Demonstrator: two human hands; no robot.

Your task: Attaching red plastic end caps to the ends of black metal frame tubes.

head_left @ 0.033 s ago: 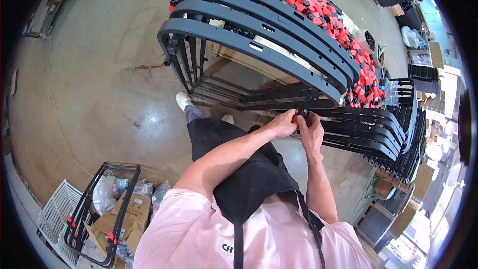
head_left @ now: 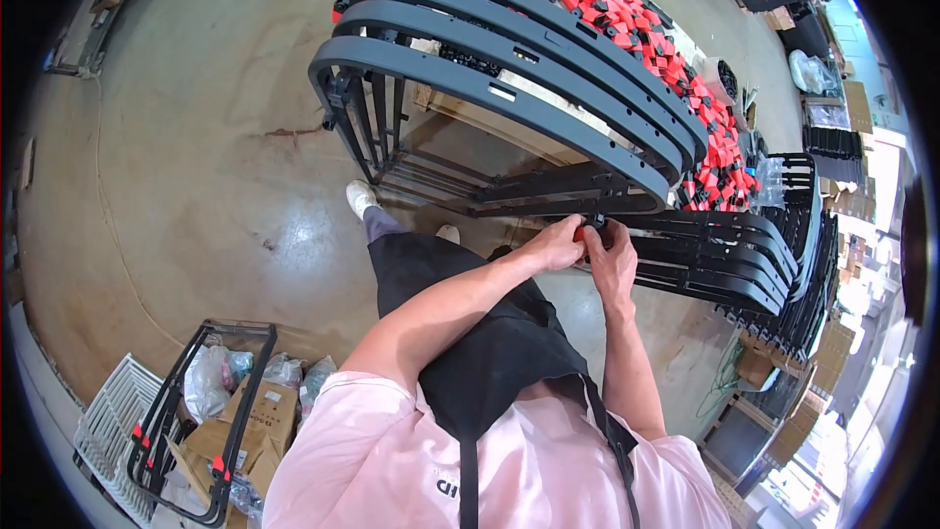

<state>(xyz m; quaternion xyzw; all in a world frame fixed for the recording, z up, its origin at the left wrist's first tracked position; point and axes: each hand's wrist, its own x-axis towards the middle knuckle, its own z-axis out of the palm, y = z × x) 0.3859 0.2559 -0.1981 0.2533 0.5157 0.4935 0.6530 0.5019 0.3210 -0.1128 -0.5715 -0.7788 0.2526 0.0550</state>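
Observation:
My left hand [head_left: 558,244] and my right hand [head_left: 613,263] meet at the near right corner of a set of dark grey metal frames [head_left: 499,90] with rounded corners. Between their fingertips is a small red and black plastic piece [head_left: 580,234], mostly covered by the fingers. Both hands are closed, pinching at this piece. It sits right against the lower bar of the nearest frame; whether it is fixed there I cannot tell. Several of these frames stand one behind another, with slots and holes along their upper bars.
A table behind the frames carries a heap of red and black plastic pieces [head_left: 636,34]. More dark frames [head_left: 705,260] are stacked to the right. At lower left are a white wire rack [head_left: 113,416], a single black frame [head_left: 257,372] and a cardboard box [head_left: 266,421]. A pale shoe [head_left: 360,198] shows on the floor.

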